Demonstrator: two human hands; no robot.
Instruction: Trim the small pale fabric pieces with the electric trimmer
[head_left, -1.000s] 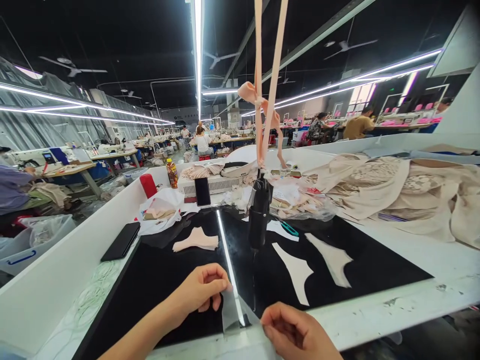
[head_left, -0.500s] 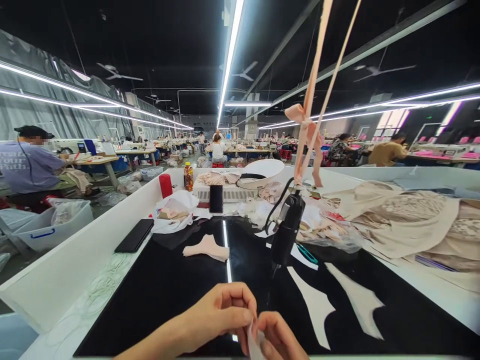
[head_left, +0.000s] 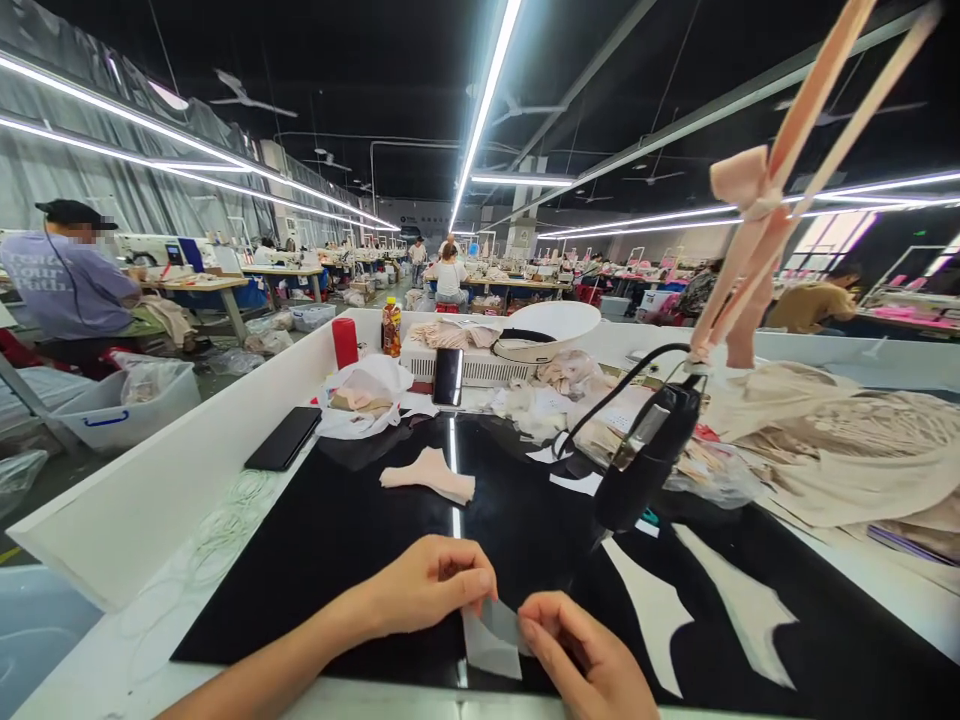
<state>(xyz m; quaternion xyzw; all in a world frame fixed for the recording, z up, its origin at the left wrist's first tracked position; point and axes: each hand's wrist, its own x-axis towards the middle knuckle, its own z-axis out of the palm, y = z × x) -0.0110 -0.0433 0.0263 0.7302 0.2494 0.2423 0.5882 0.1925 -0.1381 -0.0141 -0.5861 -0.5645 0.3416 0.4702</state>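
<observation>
the left hand [head_left: 431,590] and right hand [head_left: 589,660] are each pinching a small translucent film piece [head_left: 491,645] at the near edge of the black worktop [head_left: 322,560]; it is looking thin, limp and light, likely creasing easily, so gripping its edges is seeming safest

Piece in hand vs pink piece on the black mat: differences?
The held piece is pale grey and roughly rectangular; the pink piece is peach with flared ends. The held piece is pinched by left hand and right hand; the pink piece lies untouched. Both are small flat cutouts.
</observation>
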